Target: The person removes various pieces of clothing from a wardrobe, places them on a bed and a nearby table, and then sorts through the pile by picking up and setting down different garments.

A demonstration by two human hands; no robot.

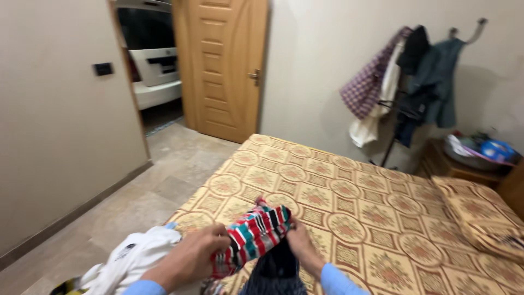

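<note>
**Striped cloth gathered at the foot of the bed**

At the bottom centre of the frame, your left hand (194, 257) and right hand (301, 247) both grip a soft red, teal, white and black striped knit cloth (252, 235), bunched small, folding seemingly under way. White garments (139, 257) lie crumpled lower left, dark fabric (275, 270) beneath, over the gold medallion-patterned bedspread (355, 202).

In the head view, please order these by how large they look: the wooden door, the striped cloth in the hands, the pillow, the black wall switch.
1. wooden door
2. pillow
3. striped cloth, near the camera, so close to the pillow; unsure
4. black wall switch
</note>
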